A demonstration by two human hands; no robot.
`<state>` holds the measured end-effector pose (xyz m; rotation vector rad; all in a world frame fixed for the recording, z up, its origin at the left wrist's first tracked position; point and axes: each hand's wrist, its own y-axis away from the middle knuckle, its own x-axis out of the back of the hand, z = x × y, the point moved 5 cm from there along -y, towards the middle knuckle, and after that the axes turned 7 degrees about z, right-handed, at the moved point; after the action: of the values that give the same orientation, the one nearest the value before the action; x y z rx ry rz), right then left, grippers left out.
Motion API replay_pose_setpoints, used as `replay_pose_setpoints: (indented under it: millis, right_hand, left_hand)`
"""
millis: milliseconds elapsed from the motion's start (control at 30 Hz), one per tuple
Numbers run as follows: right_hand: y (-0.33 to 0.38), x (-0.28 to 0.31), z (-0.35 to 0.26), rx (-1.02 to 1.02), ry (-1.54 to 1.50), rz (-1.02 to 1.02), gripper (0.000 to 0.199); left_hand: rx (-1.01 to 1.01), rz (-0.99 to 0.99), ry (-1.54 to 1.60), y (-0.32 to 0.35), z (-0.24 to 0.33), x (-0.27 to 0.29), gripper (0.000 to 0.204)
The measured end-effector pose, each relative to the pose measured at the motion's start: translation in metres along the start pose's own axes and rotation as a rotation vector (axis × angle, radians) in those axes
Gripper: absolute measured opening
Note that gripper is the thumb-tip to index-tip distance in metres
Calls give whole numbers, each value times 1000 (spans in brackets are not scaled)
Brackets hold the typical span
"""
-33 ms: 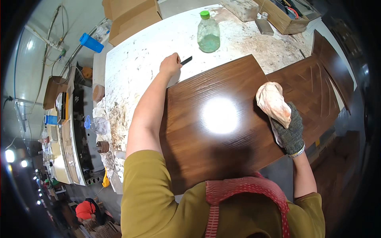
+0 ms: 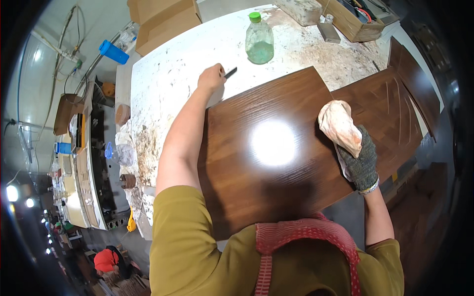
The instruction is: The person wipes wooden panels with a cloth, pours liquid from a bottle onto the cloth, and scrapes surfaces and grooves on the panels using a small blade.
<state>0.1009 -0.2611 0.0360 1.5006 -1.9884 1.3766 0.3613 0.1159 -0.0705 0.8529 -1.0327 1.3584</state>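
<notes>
My bare left hand (image 2: 211, 79) reaches past the far left corner of a glossy dark brown wooden panel (image 2: 237, 172). Its fingers are closed on a short, thin black stick (image 2: 231, 73), whose exact kind I cannot make out; one end sticks out to the right. My right hand (image 2: 364, 163), in a dark grey knitted glove, grips a bunched, pale, stained cloth (image 2: 338, 124) at the panel's right edge. The cloth hides some of the gloved fingers. A second brown panel (image 2: 382, 106), with several light streaks, lies beyond the right hand, partly covered by the first.
A green-capped bottle (image 2: 259, 44) with some liquid stands on the stained white table (image 2: 173, 74). At the far right are a box of tools (image 2: 353, 24) and a small grey block (image 2: 328, 33). An open cardboard box (image 2: 165, 24) sits at the far left. A person in red (image 2: 105, 260) is at lower left.
My left hand has shifted very slightly up and to the left with the black stick. The right hand and cloth are almost unmoved.
</notes>
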Motion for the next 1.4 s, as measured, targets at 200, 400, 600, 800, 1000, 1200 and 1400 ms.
replay_pose_setpoints:
  millis: [200,400,600,800,1000,1200,1400]
  right_hand:
    - [-27,-6,26,-114,-239,-216,39]
    - [-82,-54,-2,552,-62,-181,41]
    - [-77,-99,-9,243,-393,-418,37]
    - [-75,-100,-9,257,-400,-416,37]
    - [-80,-92,-8,362,-326,-314,36]
    - [-76,-89,-17,319,-398,-335,34]
    - [-77,-88,-11,290,-433,-323,31]
  left_hand:
    - [-195,213,24,69,54,136,17]
    - [-142,197,239,297,171,120,5]
    - [311,441,-91,405,134,89,6]
    - [415,605,71,405,152,117,7]
    - [803,565,-87,450,114,105,8]
    - [375,600,3,421,161,100,5]
    - [761,633,-265,472,72,121,4]
